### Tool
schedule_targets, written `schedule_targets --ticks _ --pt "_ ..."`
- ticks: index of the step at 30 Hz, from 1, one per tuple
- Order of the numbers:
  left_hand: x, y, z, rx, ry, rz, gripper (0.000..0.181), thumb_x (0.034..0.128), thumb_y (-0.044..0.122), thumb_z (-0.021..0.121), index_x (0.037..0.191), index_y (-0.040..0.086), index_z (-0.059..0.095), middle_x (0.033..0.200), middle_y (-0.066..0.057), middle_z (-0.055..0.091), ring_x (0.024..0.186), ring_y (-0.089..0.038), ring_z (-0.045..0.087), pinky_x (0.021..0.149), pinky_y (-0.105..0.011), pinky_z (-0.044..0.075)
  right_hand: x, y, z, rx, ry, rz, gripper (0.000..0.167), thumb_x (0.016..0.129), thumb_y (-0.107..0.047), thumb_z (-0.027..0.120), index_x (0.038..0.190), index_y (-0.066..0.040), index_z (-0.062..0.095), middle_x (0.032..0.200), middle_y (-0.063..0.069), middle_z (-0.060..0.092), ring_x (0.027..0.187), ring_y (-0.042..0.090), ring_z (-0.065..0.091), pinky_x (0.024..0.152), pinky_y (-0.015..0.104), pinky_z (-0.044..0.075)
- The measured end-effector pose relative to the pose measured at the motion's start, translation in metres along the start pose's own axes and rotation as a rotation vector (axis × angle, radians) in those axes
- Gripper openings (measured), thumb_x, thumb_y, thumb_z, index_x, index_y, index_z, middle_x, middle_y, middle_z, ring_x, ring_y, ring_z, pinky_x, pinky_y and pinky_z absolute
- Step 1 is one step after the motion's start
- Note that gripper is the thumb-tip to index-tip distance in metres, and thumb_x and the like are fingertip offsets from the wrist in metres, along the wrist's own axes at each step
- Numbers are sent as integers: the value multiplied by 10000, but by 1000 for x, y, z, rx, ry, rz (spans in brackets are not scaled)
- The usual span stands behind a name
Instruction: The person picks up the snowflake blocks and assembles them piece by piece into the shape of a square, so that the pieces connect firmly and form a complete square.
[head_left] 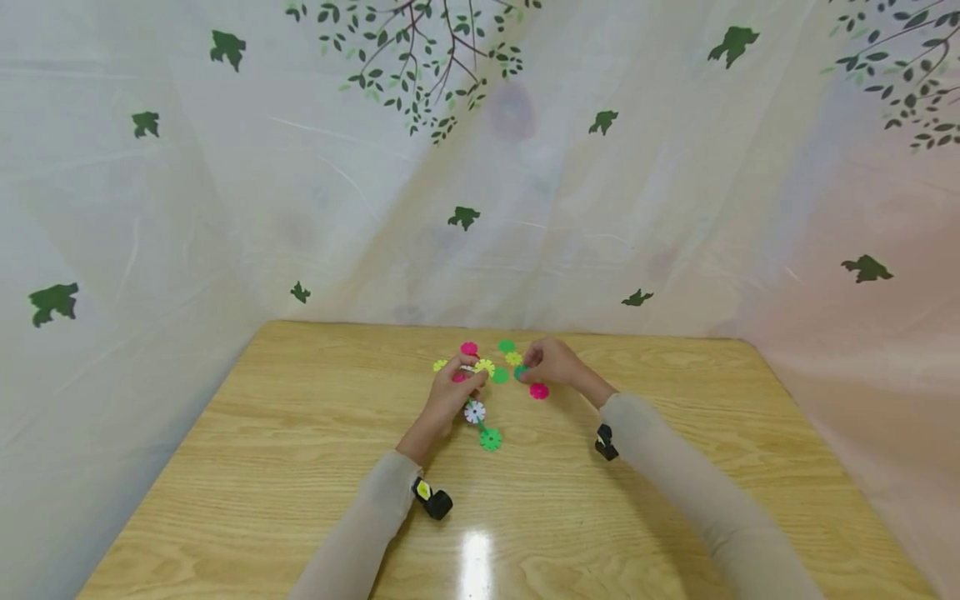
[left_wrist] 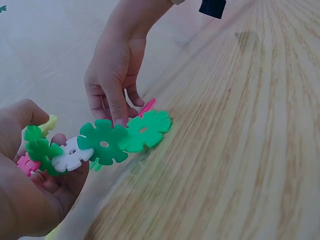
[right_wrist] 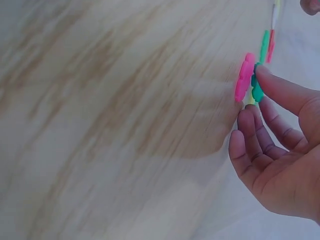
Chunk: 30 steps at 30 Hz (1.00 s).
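My left hand [head_left: 450, 395] grips a chain of joined flower-shaped discs; in the left wrist view a white disc [left_wrist: 73, 156], a dark green disc [left_wrist: 104, 145] and a light green disc [left_wrist: 148, 131] extend from the fingers. A yellow disc [head_left: 484, 367] shows by its thumb in the head view. To the right, my right hand [head_left: 556, 363] pinches a dark green disc [head_left: 521, 374] between thumb and fingers. Beside that disc is a pink disc [head_left: 539, 391]; in the right wrist view the pink disc [right_wrist: 244, 78] stands on edge.
Near the wooden table's [head_left: 315, 433] back edge lie a green disc [head_left: 506, 345], a yellow disc [head_left: 513, 358] and another green disc [head_left: 500, 376], between the hands. Behind the table hangs a pale cloth [head_left: 360, 208] with leaf and bird prints.
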<state>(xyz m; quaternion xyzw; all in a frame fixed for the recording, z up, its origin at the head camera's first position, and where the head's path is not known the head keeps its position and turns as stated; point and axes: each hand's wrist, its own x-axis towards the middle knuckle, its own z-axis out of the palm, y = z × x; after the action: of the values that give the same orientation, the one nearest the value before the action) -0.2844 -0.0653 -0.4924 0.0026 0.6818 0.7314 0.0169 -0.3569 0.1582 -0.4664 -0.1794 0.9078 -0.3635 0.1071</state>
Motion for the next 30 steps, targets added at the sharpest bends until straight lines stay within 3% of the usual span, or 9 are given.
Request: schedule_targets --ticks 11,21,26,30 --pt "-4 3 0 -14 -7 25 190 913 42 698 1080 -14 628 768 34 642 581 -128 566 569 -213 504 0 5 4 143 34 -31 214 804 19 821 942 27 657 874 85 663 832 154 599 732 243 500" --pt "-2 0 -2 28 -5 9 226 932 58 690 1143 -16 657 801 29 654 611 -106 580 597 -209 519 -9 1 7 301 89 -70 188 879 12 761 1054 63 714 935 133 720 811 101 620 687 186 523" --pt "-1 -1 -2 28 2 6 219 925 62 701 1130 -10 671 786 30 672 630 -116 578 602 -208 525 -13 -8 12 400 111 -75 190 895 -49 771 1053 45 723 948 88 739 818 93 659 729 252 577" --pt "0 -1 -2 32 4 5 229 925 65 712 1135 -16 674 789 26 684 629 -105 577 604 -211 530 -15 -16 15 460 128 -89 180 898 -52 767 1039 50 718 944 65 746 828 98 686 809 369 613"
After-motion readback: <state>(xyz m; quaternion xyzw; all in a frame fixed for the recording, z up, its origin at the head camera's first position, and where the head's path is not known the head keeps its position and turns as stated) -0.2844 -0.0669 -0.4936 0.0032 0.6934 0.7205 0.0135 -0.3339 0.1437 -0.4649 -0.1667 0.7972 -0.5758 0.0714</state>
